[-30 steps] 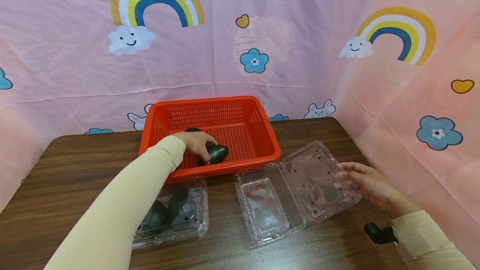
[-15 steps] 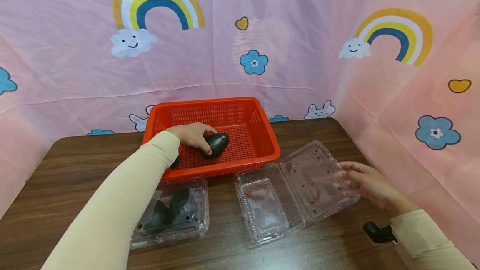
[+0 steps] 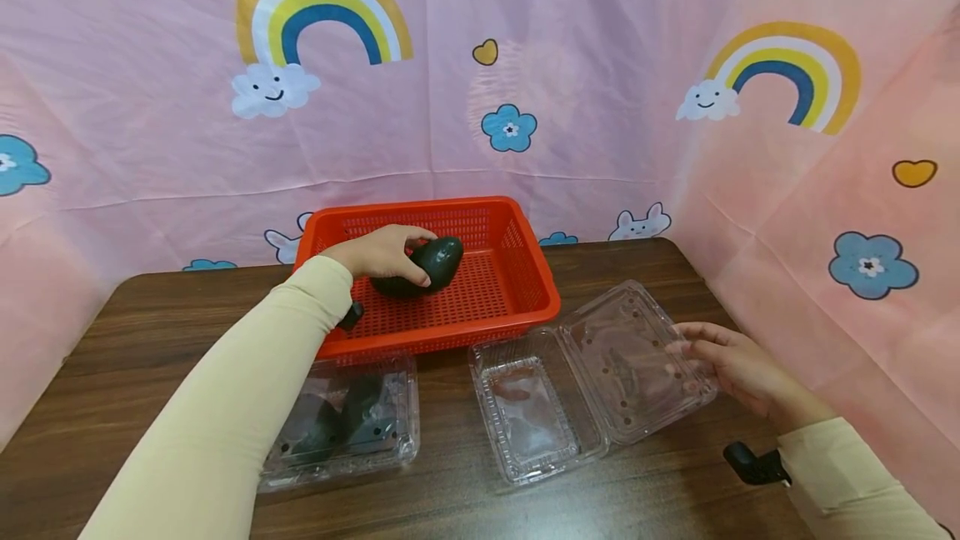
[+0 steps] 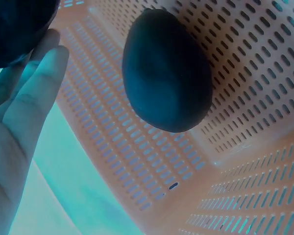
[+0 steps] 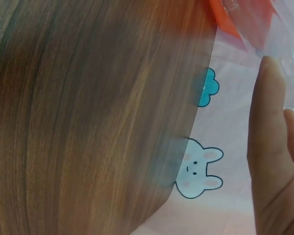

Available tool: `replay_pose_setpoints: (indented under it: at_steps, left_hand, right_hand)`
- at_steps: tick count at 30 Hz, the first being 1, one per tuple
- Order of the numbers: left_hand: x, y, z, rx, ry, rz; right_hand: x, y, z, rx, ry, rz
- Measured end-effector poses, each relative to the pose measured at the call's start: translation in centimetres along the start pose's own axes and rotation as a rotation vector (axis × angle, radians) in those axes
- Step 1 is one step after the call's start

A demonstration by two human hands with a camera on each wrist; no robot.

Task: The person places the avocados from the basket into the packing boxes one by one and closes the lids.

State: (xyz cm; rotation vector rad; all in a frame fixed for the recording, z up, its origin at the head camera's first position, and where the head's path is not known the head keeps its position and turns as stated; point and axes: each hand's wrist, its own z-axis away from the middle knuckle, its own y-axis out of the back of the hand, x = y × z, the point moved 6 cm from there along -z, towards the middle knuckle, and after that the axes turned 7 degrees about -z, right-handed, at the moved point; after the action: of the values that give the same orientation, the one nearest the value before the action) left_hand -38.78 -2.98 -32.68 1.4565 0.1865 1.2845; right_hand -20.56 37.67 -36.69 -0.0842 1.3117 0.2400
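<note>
In the head view my left hand [image 3: 386, 255] grips a dark green avocado [image 3: 442, 260] above the floor of the red basket [image 3: 495, 325]. The left wrist view shows this held avocado [image 4: 19, 29] at its upper left, against the fingers. A second avocado [image 4: 166, 73] lies in the basket, partly hidden under my hand in the head view. To the right, my right hand [image 3: 738, 369] holds the outer edge of the raised lid [image 3: 630, 365] of a clear plastic clamshell container [image 3: 528, 423]. Nothing lies in its tray.
A closed clear clamshell [image 3: 352, 423] with dark avocados inside stands at front left, partly behind my left sleeve. The brown wooden table [image 3: 450, 498] ends at a pink patterned cloth [image 3: 600, 140] behind and to the right.
My left hand has lifted the avocado up from the basket floor and slightly away from me. The right hand and the open clamshell have stayed almost still.
</note>
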Motion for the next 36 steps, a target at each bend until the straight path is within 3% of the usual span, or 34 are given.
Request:
replay_pose_setpoints:
  at_steps: [10, 18, 28, 36]
  left_hand:
    - [0.1, 0.1, 0.8, 0.053, -0.027, 0.072]
    - [0.9, 0.3, 1.4, 0.101, -0.06, 0.079]
    - [2.1, -0.5, 2.5, 0.131, -0.101, 0.109]
    - [3.4, -1.2, 3.4, 0.114, -0.111, 0.113]
  right_hand:
    - [0.1, -0.4, -0.2, -0.001, 0.004, 0.016]
    - [0.0, -0.4, -0.1, 0.001, 0.016, -0.003]
    - [-0.2, -0.1, 0.2, 0.004, 0.029, 0.013]
    - [-0.4, 0.1, 0.6, 0.032, 0.009, 0.052]
